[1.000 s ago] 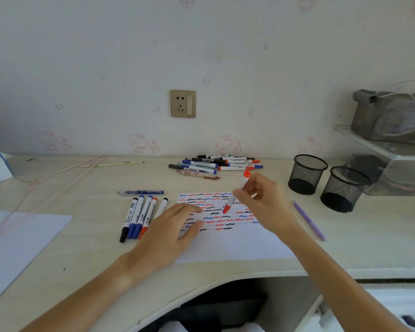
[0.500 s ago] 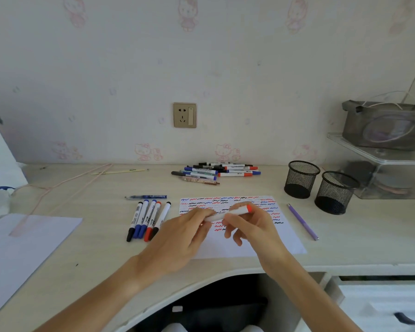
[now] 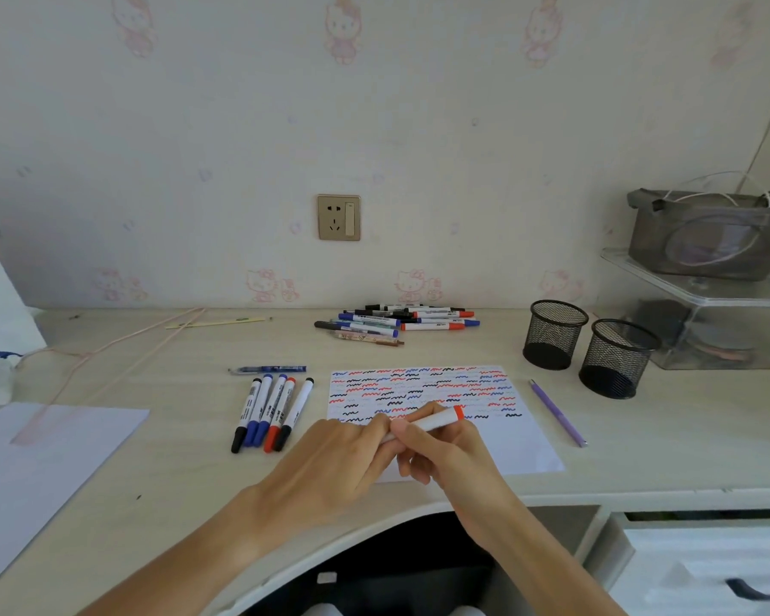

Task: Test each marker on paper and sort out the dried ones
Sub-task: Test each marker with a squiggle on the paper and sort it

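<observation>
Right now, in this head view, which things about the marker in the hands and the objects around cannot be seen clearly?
- Red marker: its left end is hidden by the left hand and right hand, so capped or not is unclear.
- Test paper: the near left corner is covered by the hands.
- Marker pile: labels too small, count unclear.
- Mesh cups: insides too dark.

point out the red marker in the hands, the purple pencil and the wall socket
red marker point(image 3: 436, 421), head view, white barrel near the red end
purple pencil point(image 3: 557, 413), head view, mid shaft
wall socket point(image 3: 339, 217), head view, plate centre
</observation>
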